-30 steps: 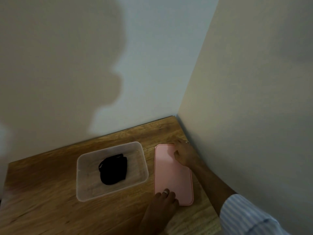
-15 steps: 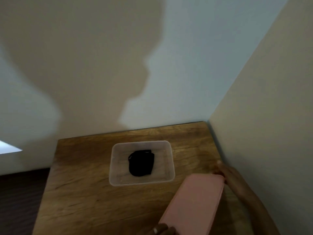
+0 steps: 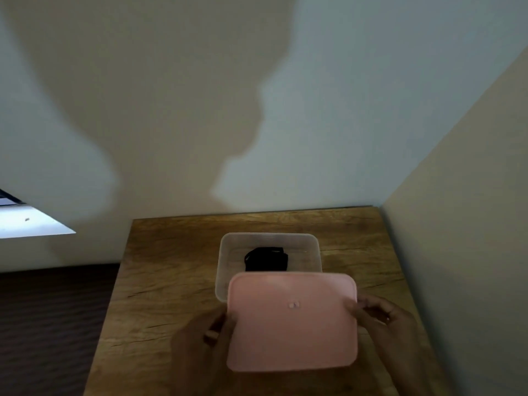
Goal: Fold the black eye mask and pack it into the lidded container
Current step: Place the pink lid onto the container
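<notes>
The folded black eye mask (image 3: 265,259) lies inside the clear plastic container (image 3: 312,247) on the wooden table. I hold the pink lid (image 3: 293,321) flat in the air, nearer to me than the container, and its far edge covers the container's near rim. My left hand (image 3: 204,342) grips the lid's left edge. On the lid's right edge sits my right hand (image 3: 384,320), pinching it. Part of the mask is hidden behind the lid.
The wooden table (image 3: 171,267) stands in a corner, with a wall behind it and another wall (image 3: 457,224) close along its right side. Dark floor (image 3: 51,324) lies to the left of the table's edge.
The lid was lifted off the table at the container's right, turned, and brought in front of the container. Both hands now hold it by its short edges. My view has shifted left.
</notes>
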